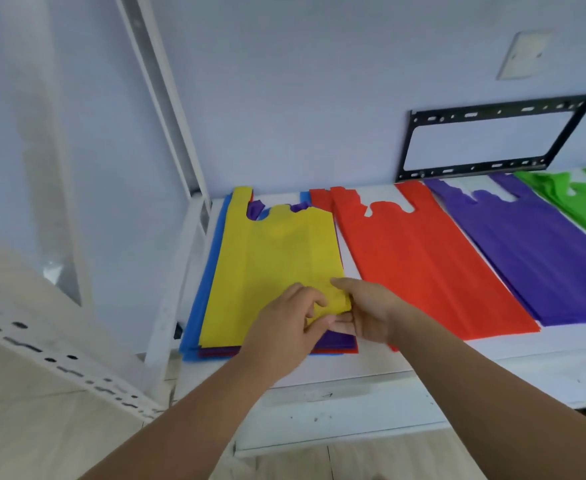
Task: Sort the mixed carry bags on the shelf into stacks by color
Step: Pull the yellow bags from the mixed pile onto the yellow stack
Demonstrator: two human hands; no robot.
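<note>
A yellow carry bag (pixel 270 258) lies on top of the mixed pile (pixel 199 306) at the left end of the white shelf (pixel 371 362); blue, purple and red bags show under it. My left hand (pixel 284 334) and my right hand (pixel 364 313) meet at the yellow bag's near right corner, which is lifted and pinched between the fingers of both. To the right lie a red stack (pixel 423 265), then a purple stack (pixel 540 254), then a green stack (pixel 582 199) at the far right edge.
A white slotted upright post (pixel 177 299) stands just left of the pile, with another slotted rail (pixel 59 362) nearer to me. A black metal bracket frame (pixel 492 136) hangs on the wall behind the stacks. Bare shelf shows in front of the red and purple stacks.
</note>
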